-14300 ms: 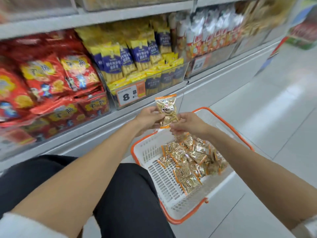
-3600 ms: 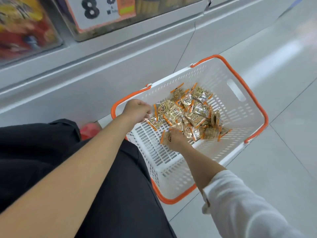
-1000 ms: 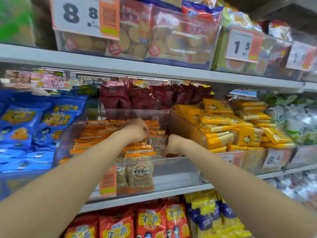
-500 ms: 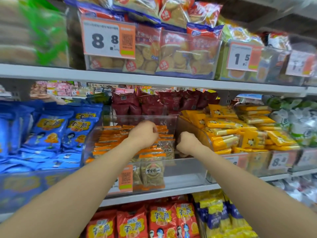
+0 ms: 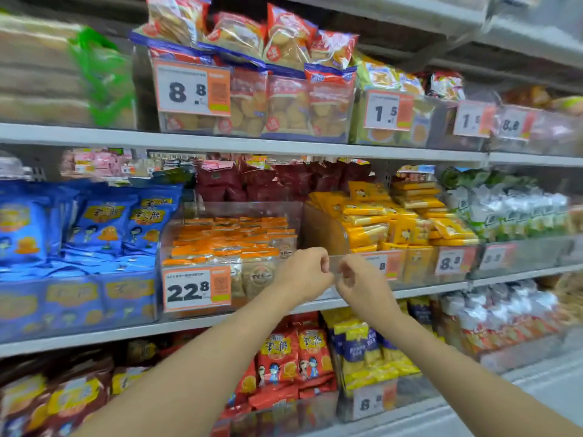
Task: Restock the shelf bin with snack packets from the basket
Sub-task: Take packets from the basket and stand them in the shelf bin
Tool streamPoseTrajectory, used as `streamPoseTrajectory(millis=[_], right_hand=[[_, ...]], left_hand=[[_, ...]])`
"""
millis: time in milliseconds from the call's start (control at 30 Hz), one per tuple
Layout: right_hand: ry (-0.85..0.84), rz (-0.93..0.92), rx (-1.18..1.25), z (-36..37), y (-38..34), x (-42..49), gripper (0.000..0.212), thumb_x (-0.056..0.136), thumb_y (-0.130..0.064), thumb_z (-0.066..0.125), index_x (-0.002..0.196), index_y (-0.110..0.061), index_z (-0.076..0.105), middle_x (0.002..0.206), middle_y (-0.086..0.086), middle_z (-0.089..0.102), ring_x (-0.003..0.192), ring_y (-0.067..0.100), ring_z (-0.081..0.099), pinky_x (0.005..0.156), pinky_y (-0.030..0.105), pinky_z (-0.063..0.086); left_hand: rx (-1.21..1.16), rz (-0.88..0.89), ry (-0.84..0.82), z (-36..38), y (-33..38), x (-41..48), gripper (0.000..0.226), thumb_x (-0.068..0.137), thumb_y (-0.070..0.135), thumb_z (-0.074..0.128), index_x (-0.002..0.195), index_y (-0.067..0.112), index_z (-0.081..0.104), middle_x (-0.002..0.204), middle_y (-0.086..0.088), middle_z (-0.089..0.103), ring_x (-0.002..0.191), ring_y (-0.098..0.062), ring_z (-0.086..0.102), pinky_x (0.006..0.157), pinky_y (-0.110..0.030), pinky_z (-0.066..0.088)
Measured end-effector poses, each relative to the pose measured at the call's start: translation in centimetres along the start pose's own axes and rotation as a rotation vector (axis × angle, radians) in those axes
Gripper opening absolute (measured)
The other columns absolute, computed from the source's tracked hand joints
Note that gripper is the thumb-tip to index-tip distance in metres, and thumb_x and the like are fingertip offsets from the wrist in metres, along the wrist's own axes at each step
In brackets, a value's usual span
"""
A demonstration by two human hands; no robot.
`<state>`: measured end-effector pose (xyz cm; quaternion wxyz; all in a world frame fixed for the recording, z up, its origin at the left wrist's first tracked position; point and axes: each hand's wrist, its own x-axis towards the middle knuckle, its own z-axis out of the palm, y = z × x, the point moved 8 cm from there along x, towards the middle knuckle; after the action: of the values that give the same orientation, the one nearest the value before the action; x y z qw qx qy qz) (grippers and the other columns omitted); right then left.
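The clear shelf bin (image 5: 243, 208) on the middle shelf holds rows of orange-topped snack packets (image 5: 227, 239) and carries a 22.8 price tag (image 5: 195, 288). Both hands hover close together just in front of the bin's right front corner. My left hand (image 5: 304, 274) has its fingers curled with no packet visible in it. My right hand (image 5: 362, 283) is curled the same way, beside the clear front wall of the neighbouring bin. The basket is out of view.
Blue snack bags (image 5: 94, 228) fill the bin to the left and yellow packets (image 5: 394, 216) the bin to the right. Biscuit bags (image 5: 284, 102) sit on the shelf above. Red bags (image 5: 293, 357) and yellow-blue packs (image 5: 369, 351) lie on the shelf below.
Both hands have pulled back out of the bin and moved right to its front corner. The packets they were arranging stay in the bin. My view has shifted slightly upward.
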<state>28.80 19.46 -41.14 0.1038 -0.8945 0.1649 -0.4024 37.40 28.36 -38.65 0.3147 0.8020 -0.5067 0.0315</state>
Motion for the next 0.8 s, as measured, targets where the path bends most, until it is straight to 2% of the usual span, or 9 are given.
streamPoseTrajectory(millis=[200,367,467,533,600,700,800], right_hand=[[-0.160,0.176,-0.014,0.0,5.9,-8.1,0.012,0.082,-0.014,0.064,0.085,-0.020,0.054,0.081,-0.004,0.056,0.073,0.016,0.050,0.067,0.035,0.043],[-0.258,0.335,0.007,0.4,11.2,-15.9,0.012,0.076,-0.015,0.067,0.088,-0.013,0.064,0.084,0.001,0.065,0.076,0.022,0.058,0.069,0.034,0.044],[-0.277,0.423,0.055,0.5,14.3,-20.5,0.005,0.076,-0.020,0.065,0.080,-0.018,0.062,0.083,0.003,0.068,0.078,0.023,0.061,0.070,0.038,0.049],[-0.305,0.464,0.056,0.8,16.4,-23.7,0.009,0.075,-0.014,0.064,0.083,-0.017,0.063,0.086,0.005,0.069,0.081,0.024,0.062,0.074,0.038,0.050],[-0.335,0.543,0.053,1.3,18.7,-27.1,0.013,0.074,-0.015,0.064,0.087,-0.014,0.066,0.088,0.005,0.069,0.080,0.023,0.061,0.076,0.037,0.049],[-0.382,0.656,0.066,2.5,21.8,-32.6,0.013,0.075,-0.007,0.066,0.088,-0.009,0.067,0.088,0.008,0.069,0.078,0.023,0.059,0.076,0.036,0.048],[-0.483,0.800,0.071,4.7,25.0,-38.7,0.013,0.074,-0.009,0.066,0.084,-0.018,0.066,0.086,0.004,0.069,0.083,0.022,0.064,0.079,0.035,0.051]], left_hand=[[-0.029,-0.029,-0.159,8.6,1.7,-2.5,0.015,0.073,0.025,0.062,0.064,0.022,0.050,0.074,0.005,0.059,0.083,-0.022,0.062,0.066,-0.030,0.045],[-0.059,-0.042,-0.340,17.3,3.2,-5.2,0.020,0.079,0.020,0.066,0.062,0.018,0.055,0.067,-0.002,0.059,0.069,-0.017,0.056,0.058,-0.026,0.038],[-0.075,-0.052,-0.445,22.6,3.7,-6.9,0.022,0.084,0.023,0.065,0.064,0.014,0.062,0.058,0.000,0.055,0.057,-0.013,0.052,0.053,-0.025,0.036],[-0.096,-0.072,-0.493,26.2,3.7,-8.0,0.019,0.083,0.021,0.066,0.065,0.013,0.066,0.054,0.000,0.057,0.049,-0.007,0.050,0.050,-0.023,0.037],[-0.136,-0.099,-0.553,30.0,3.7,-9.6,0.022,0.082,0.016,0.066,0.061,0.015,0.063,0.057,-0.003,0.060,0.047,-0.003,0.051,0.048,-0.021,0.039],[-0.142,-0.142,-0.655,35.5,3.2,-12.3,0.028,0.082,0.016,0.066,0.054,0.017,0.060,0.059,-0.005,0.062,0.054,-0.011,0.053,0.054,-0.024,0.042],[-0.182,-0.211,-0.734,40.3,2.0,-15.1,0.027,0.083,0.018,0.065,0.057,0.015,0.063,0.068,-0.010,0.068,0.058,-0.016,0.058,0.057,-0.027,0.047]])
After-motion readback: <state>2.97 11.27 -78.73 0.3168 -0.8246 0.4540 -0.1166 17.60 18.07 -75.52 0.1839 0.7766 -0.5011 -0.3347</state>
